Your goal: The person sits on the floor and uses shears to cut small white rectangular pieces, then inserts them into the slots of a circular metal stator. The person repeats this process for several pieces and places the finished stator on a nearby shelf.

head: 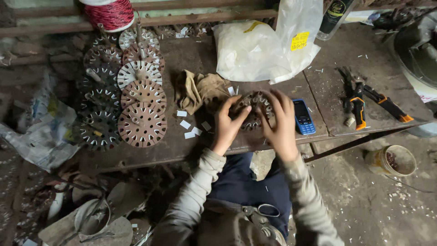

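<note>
Head view, looking down: the left hand [226,124] and right hand [280,122], fingers spread, grip a round rusty slotted metal disc [253,109] between them on the worn workbench [191,59]. A blue keypad phone [303,116] lies just beside the right hand; stacked slotted discs [136,105] sit left of the left hand.

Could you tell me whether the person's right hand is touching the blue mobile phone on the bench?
Cannot tell. In the head view the right hand overlaps the blue phone's left edge, hiding any contact or gap.

Around your workbench [191,54]

A blue phone [303,116] lies near its front edge, pliers [357,102] toward the right end, slotted discs [142,124] stacked left, plastic bags [259,48] at the back.
</note>
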